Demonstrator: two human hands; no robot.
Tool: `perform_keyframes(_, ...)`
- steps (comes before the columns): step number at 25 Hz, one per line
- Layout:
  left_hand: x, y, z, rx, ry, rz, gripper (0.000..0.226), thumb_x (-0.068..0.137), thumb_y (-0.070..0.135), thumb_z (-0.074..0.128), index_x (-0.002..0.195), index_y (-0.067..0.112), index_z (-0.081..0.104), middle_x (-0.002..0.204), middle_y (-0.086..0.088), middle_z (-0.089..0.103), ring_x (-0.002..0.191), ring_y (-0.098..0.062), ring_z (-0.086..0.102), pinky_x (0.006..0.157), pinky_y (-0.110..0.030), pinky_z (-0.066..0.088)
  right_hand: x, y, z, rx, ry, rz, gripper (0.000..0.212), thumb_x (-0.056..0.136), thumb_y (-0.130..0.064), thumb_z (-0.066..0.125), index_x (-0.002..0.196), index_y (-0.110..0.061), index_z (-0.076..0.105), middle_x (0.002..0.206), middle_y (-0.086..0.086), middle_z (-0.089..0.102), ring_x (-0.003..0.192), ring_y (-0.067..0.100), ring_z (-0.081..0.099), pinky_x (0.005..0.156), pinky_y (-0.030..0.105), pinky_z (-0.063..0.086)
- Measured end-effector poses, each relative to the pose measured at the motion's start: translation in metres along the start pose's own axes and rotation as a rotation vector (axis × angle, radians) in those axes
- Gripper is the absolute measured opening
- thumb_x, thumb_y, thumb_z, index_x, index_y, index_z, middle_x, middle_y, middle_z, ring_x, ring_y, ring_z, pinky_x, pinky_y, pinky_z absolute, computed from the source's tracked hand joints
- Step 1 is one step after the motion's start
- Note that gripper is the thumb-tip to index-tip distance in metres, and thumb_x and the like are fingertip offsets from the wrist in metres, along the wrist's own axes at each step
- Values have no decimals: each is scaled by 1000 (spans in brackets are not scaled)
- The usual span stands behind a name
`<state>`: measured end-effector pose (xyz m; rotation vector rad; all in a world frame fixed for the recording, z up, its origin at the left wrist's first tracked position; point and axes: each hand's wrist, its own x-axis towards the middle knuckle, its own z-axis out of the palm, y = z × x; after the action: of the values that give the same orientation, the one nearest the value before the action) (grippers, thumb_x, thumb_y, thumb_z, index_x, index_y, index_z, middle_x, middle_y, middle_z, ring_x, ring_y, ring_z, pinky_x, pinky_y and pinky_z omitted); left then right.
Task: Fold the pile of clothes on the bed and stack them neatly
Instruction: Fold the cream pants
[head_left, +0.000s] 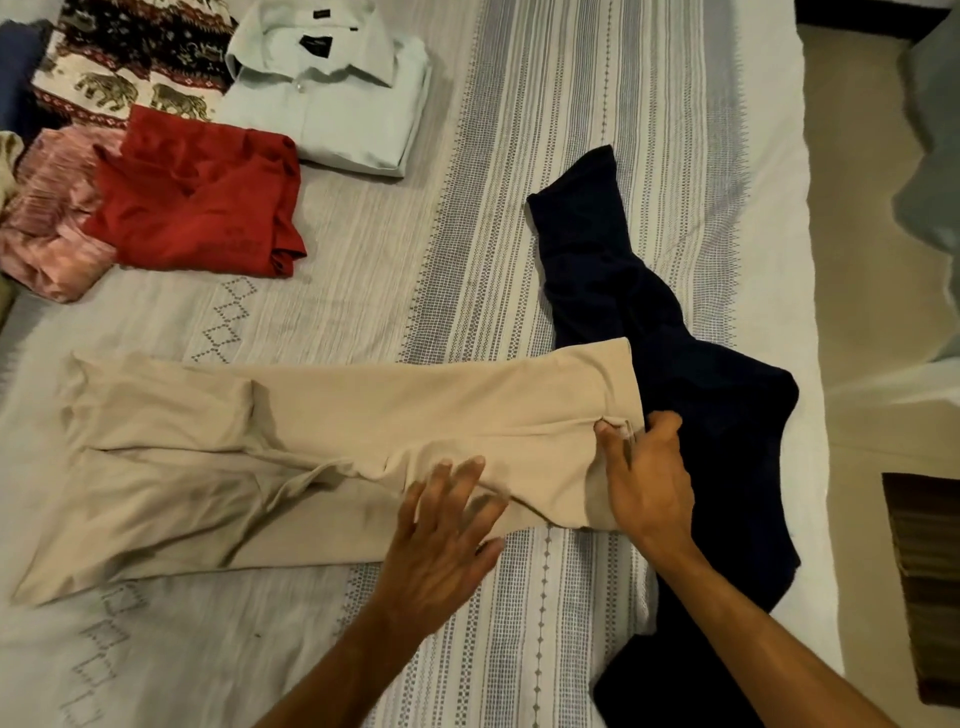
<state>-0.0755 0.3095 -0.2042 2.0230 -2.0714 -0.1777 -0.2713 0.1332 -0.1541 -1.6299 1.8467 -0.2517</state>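
Beside the right hand's grip, which is pinching the beige trousers' hem, the left hand is spreading flat; folding across probably comes next.

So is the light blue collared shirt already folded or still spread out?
Folded. The light blue shirt lies as a compact rectangle, collar on top, no sleeves showing, on the bed.

- The dark navy garment runs under the beige trousers and off the bottom edge.
- The right hand covers the trouser hem it pinches; its fingers curl out of sight.
- The left hand is motion-blurred.
- The pink garment and patterned cloth are cut by the left and top edges.
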Motion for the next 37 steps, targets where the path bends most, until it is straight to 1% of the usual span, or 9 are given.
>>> perform_keyframes(6,-33,-27,1,69,30,-51,20,94,32,68,110,20,70,113,0,67,96,-26,68,91,-44,42,-10,36,-26,191,-332,8,36,89,-44,78,113,-22,63,93,-8,74,86,8,72,66,20,57)
perform_keyframes(14,-45,-40,-23,-20,-151,123,25,76,19,88,90,25,68,85,8,62,79,-15,60,82,-34,51,-5,53,-34,106,-270,-71,22,97,-37,69,97,-16,73,74,-7,73,68,12,71,59,26,57)
perform_keyframes(16,-40,-37,-28,-22,-118,166,8,94,33,72,95,27,68,91,9,65,85,-15,62,84,-34,49,-5,43,-32,145,-257,11,27,93,-42,74,91,-15,72,78,-4,74,75,17,72,63,29,57)
perform_keyframes(19,-25,-27,-42,-146,-35,38,29,103,42,57,127,27,65,132,4,65,121,-20,61,101,-36,46,-7,22,-30,215,-196,99,41,83,-53,81,86,-16,66,80,-4,69,74,15,65,60,25,48)
perform_keyframes(22,-5,-21,-36,-119,-157,-108,61,108,54,41,163,30,31,173,1,19,160,-22,14,127,-44,19,-12,4,-21,252,-96,141,51,77,-62,82,98,-18,66,91,-4,71,82,14,69,64,29,53)
perform_keyframes(28,2,-21,-10,-87,-392,-117,80,103,73,16,167,28,0,174,-2,-16,159,-27,-18,125,-58,-2,-15,-30,-25,148,69,-117,35,95,-44,70,83,-14,57,67,0,64,62,22,65,50,27,41)
perform_keyframes(31,3,-29,-32,-495,-322,-197,65,107,65,18,166,37,15,174,12,0,159,-9,-10,129,-40,-5,-32,-66,-30,35,103,-308,29,99,-44,64,91,-18,55,62,-4,59,52,18,60,46,32,44)
perform_keyframes(33,7,-37,-53,-987,-204,-479,54,107,62,33,156,40,41,165,16,36,154,0,23,126,-29,18,-55,-106,-19,5,84,-435,24,100,-44,60,99,-19,58,63,-2,62,52,21,61,48,35,48)
perform_keyframes(37,9,-78,-88,-1909,153,-1214,65,103,64,37,141,18,61,138,-13,67,134,-31,58,116,-46,42,-117,-183,50,-132,20,-666,26,95,-45,57,106,-22,61,63,4,67,54,33,65,48,31,41)
